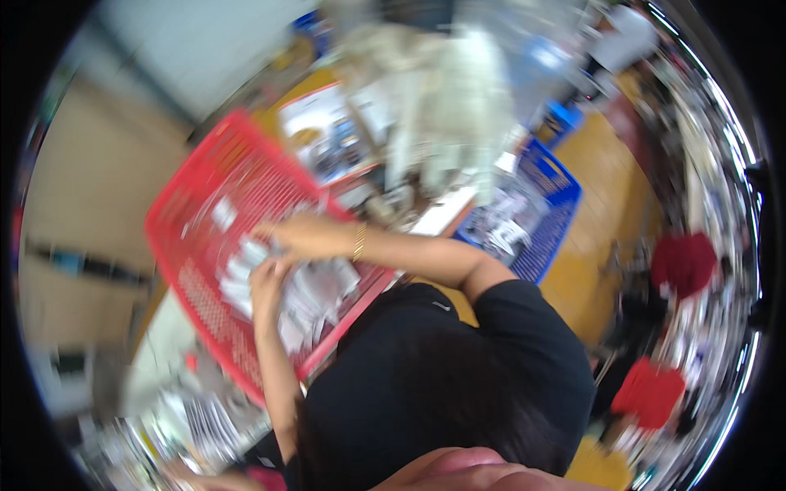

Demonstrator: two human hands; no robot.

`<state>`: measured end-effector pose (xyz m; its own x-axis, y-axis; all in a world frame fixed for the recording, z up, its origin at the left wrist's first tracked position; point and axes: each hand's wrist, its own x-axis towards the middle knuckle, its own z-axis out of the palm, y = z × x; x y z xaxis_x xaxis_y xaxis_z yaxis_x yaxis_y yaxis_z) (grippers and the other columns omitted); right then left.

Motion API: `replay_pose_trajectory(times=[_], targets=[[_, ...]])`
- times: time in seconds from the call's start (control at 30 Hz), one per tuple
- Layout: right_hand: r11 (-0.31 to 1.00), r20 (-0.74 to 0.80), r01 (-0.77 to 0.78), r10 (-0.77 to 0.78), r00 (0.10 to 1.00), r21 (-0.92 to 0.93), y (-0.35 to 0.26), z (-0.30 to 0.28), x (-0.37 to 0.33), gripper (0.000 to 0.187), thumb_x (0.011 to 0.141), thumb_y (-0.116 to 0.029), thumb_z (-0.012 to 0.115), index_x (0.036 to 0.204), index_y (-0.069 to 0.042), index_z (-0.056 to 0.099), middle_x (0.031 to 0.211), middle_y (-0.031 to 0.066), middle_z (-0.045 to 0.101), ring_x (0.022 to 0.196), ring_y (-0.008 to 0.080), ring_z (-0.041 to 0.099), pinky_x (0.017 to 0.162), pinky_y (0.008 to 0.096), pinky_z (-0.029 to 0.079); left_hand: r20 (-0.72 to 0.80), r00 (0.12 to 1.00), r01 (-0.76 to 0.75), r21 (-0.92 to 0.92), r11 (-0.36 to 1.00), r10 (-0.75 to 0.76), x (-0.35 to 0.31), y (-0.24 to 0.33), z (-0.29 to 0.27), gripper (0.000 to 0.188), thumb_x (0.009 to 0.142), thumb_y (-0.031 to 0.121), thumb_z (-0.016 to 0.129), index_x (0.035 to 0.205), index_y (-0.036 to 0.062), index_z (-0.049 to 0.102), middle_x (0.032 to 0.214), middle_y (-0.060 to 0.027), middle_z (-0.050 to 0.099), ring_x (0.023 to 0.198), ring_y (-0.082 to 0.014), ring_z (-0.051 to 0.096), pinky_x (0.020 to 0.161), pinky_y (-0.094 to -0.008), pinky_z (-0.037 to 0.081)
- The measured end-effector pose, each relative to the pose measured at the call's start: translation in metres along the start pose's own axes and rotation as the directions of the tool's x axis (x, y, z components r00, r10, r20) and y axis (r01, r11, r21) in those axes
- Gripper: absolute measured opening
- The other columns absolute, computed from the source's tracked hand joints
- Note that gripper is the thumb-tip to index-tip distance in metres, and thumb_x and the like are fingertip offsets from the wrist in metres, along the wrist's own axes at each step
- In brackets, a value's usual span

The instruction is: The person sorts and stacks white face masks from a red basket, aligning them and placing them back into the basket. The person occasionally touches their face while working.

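Both my hands are over a large red plastic basket (182, 204) in the middle left. A heap of white, strip-like pieces (313, 303) lies inside it, too blurred to name. My left hand (268, 282) is over the left part of the heap, its fingers bent and closed; what they hold, if anything, does not show. From the right, my right hand (309, 236) reaches across the heap, a gold-coloured bracelet (359, 242) on its wrist. Its fingertips are near my left hand and smeared by motion.
Right of the basket stands a blue basket (565, 200) with grey-white packed pieces. Whitish fabric (454, 98) hangs ahead, beside a white box (323, 123). Another person's arm (209, 479) shows at the lower left, near striped stacks (209, 421). Red-topped stools or seated people appear at right, blurred.
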<state>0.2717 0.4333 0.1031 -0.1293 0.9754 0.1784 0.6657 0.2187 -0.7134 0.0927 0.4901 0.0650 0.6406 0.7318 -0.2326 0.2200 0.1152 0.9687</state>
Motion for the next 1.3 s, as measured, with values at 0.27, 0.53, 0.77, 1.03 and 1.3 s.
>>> replay_pose_trajectory(times=[0.27, 0.53, 0.77, 1.03, 1.3], targets=[[0.995, 0.088, -0.074, 0.079, 0.993, -0.065, 0.017, 0.002, -0.014, 0.021, 0.068, -0.025, 0.07, 0.069, -0.004, 0.066, 0.065, 0.0145, 0.064, 0.067, 0.034, 0.063, 0.062, 0.0438, 0.048, 0.086, 0.995, 0.073, -0.197, 0.978, -0.057, 0.001, -0.004, 0.001, 0.011, 0.087, 0.009, 0.064, 0.085, 0.0003, 0.06, 0.081, -0.008, 0.066, 0.074, -0.0119, 0.06, 0.071, -0.022, 0.046], [0.963, 0.063, 0.271, -0.27, 0.961, -0.002, 0.03, 0.011, -0.005, 0.021, 0.074, -0.029, 0.067, 0.08, -0.009, 0.068, 0.081, 0.0129, 0.065, 0.078, 0.0293, 0.062, 0.07, 0.0438, 0.046, 0.082, 0.996, 0.058, -0.29, 0.955, -0.036, 0.001, 0.001, -0.006, 0.012, 0.08, -0.006, 0.065, 0.086, 0.0018, 0.057, 0.084, -0.0081, 0.064, 0.076, -0.0124, 0.06, 0.074, -0.0234, 0.046], [0.961, 0.173, -0.119, 0.077, 0.982, 0.249, 0.025, 0.01, -0.006, 0.027, 0.08, -0.019, 0.058, 0.103, -0.004, 0.061, 0.089, 0.0167, 0.066, 0.08, 0.0328, 0.062, 0.076, 0.0404, 0.046, -0.078, 0.857, -0.351, 0.635, 0.688, 0.509, -0.017, 0.003, 0.015, 0.009, 0.077, -0.006, 0.06, 0.085, -0.003, 0.057, 0.073, -0.0088, 0.055, 0.062, -0.0174, 0.052, 0.06, -0.0306, 0.043], [0.999, 0.159, 0.003, 0.003, 0.987, -0.039, 0.029, 0.021, -0.009, 0.028, 0.076, -0.019, 0.058, 0.102, -0.02, 0.07, 0.093, 0.0062, 0.068, 0.089, 0.0303, 0.054, 0.078, 0.0408, 0.044, -0.089, 0.809, -0.413, 0.617, 0.67, 0.581, -0.024, 0.01, 0.029, 0.012, 0.08, -0.004, 0.063, 0.093, -0.0037, 0.063, 0.084, -0.0095, 0.056, 0.071, -0.0171, 0.058, 0.06, -0.0276, 0.049], [0.993, -0.122, 0.111, -0.105, 0.987, 0.044, 0.027, 0.027, -0.015, 0.009, 0.073, -0.016, 0.062, 0.074, -0.007, 0.062, 0.081, 0.0104, 0.059, 0.08, 0.0278, 0.057, 0.074, 0.039, 0.045, -0.173, 0.804, -0.425, 0.502, 0.753, 0.569, -0.024, -0.007, 0.023, 0.011, 0.081, -0.004, 0.064, 0.092, -0.0047, 0.064, 0.092, -0.0078, 0.054, 0.075, -0.0137, 0.057, 0.062, -0.024, 0.05]])
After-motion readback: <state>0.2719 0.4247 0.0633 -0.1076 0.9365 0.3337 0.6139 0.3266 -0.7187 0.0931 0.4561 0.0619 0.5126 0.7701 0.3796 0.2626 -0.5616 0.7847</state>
